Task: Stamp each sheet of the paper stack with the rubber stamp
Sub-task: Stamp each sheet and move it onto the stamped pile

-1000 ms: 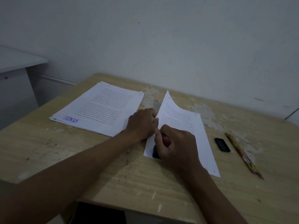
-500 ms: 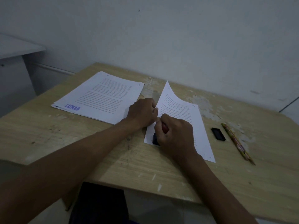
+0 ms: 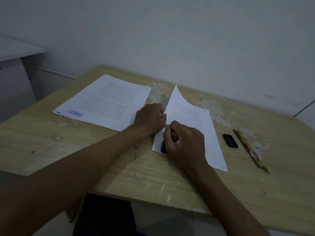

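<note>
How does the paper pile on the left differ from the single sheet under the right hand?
The paper pile lies flat; the single sheet curls up at its far left corner. The pile shows a purple "LUNAS" mark; no mark shows on the sheet, where the right hand presses the stamp. The left hand touches the sheet's edge. Both carry printed text.

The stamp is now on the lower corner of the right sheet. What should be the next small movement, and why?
Probably lift the rubber stamp straight up. The right hand grips it, base down on the near left corner of the single sheet, while the left hand holds that sheet's curled left edge. The stack beside it already shows a purple mark.
</note>
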